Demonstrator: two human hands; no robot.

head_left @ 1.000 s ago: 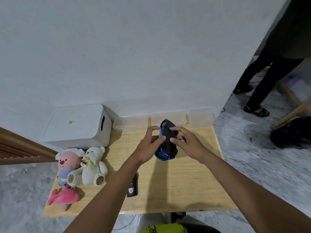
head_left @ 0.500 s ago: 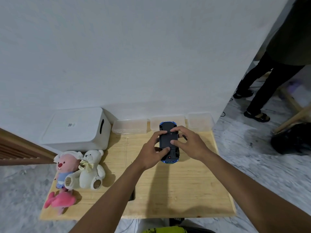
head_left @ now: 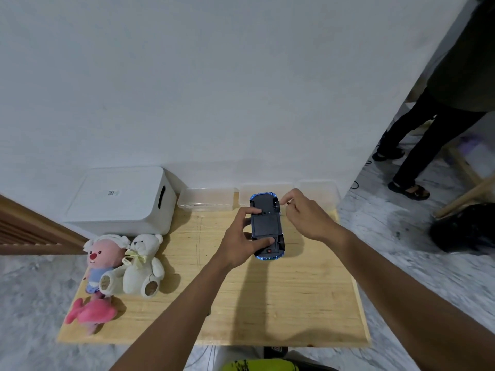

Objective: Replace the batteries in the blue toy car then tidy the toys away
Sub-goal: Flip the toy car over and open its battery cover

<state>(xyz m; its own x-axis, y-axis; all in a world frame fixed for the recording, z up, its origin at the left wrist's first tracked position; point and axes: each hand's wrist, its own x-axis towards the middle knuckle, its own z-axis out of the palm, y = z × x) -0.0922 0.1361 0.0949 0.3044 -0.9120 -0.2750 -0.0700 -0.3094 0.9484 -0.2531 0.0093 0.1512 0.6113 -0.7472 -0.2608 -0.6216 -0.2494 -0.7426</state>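
Observation:
The blue toy car (head_left: 265,223) lies upside down, its dark underside facing up, over the back of the wooden table (head_left: 294,303). My left hand (head_left: 241,245) grips it from the left, with the thumb on the rear and a finger on the front of the underside. My right hand (head_left: 305,215) is just right of the car's front wheel, off the car. Its thumb and forefinger pinch a small thin reddish tool (head_left: 288,203); what kind of tool I cannot tell.
A white lidded storage box (head_left: 120,202) stands at the back left, with clear plastic containers (head_left: 206,199) along the wall. A pink beaver plush (head_left: 104,258), a white teddy bear (head_left: 142,263) and a pink plush (head_left: 91,314) lie at the left. A person (head_left: 428,129) stands on the floor to the right.
The car has been turned fully onto its roof. My right hand has left its underside and moved right to the small tool, while my left hand keeps hold.

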